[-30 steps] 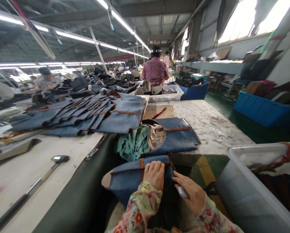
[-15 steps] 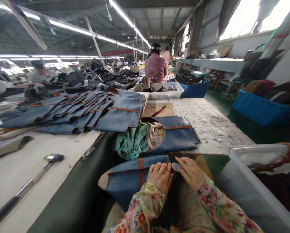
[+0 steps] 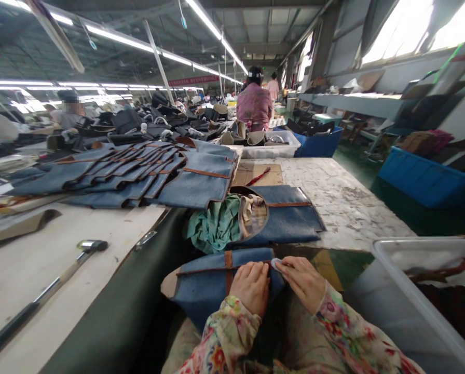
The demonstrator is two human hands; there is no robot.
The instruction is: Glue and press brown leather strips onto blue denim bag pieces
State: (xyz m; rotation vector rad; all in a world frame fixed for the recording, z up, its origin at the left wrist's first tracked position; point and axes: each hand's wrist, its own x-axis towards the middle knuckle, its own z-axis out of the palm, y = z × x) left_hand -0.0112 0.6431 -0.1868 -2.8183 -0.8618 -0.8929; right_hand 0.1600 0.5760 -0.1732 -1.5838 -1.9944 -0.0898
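A blue leather bag piece (image 3: pixel 203 283) with brown trim and a brown cross strap lies over my lap. My left hand (image 3: pixel 251 287) is closed on its seam near the right end, fingers bent over the trim. Between the fingers and thumb of my right hand (image 3: pixel 303 280) is a small, pale, rounded flat tool (image 3: pixel 276 263). Its edge meets the right end of the brown seam. Just beyond lies another blue bag (image 3: pixel 289 213), its mouth stuffed with green cloth (image 3: pixel 216 226) and a beige checked cloth (image 3: pixel 254 212).
A stack of blue bag pieces (image 3: pixel 139 176) covers the table's far left. A hammer (image 3: pixel 67 275) rests on the white tabletop at left. To my right stands a translucent bin (image 3: pixel 411 291), with a blue tub (image 3: pixel 427 179) beyond. A co-worker (image 3: pixel 255 104) sits ahead.
My right hand has moved slightly left, bringing the pale tool from just off the piece's end onto the seam. My left hand has shifted a little left. The camera view has turned slightly.
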